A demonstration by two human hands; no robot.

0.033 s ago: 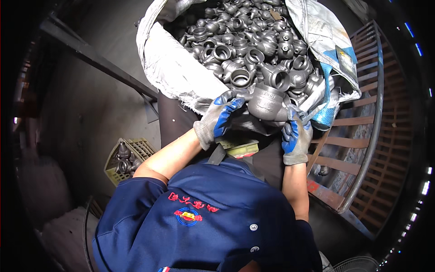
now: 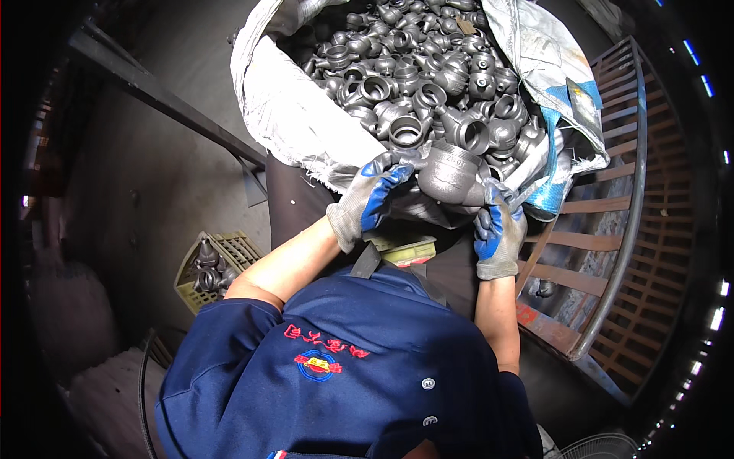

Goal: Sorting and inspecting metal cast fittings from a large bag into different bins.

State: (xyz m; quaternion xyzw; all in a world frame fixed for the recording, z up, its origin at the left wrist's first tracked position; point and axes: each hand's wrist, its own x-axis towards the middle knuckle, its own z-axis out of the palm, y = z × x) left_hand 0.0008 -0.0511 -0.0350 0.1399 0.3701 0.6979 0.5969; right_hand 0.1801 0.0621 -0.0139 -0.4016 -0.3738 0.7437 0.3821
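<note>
A dark grey metal valve body casting (image 2: 449, 174) is held up between my hands at the near edge of the bag. It has a round belly, a ridged upper collar and a stub on each side. My left hand (image 2: 372, 197), in a grey and blue work glove, is closed on the left stub. On the right stub, my gloved right hand (image 2: 498, 229) is closed too, its fingers partly hidden. Just behind lies a heap of similar castings (image 2: 405, 131), several with round openings facing up, filling a large white woven bag (image 2: 294, 126).
A yellowish plastic crate (image 2: 246, 251) with several dark castings stands on the floor at left. Below my hands shows a yellow-green container (image 2: 410, 252). A slatted metal rack (image 2: 634, 191) runs along the right, and a dark metal beam (image 2: 168, 99) crosses the upper left.
</note>
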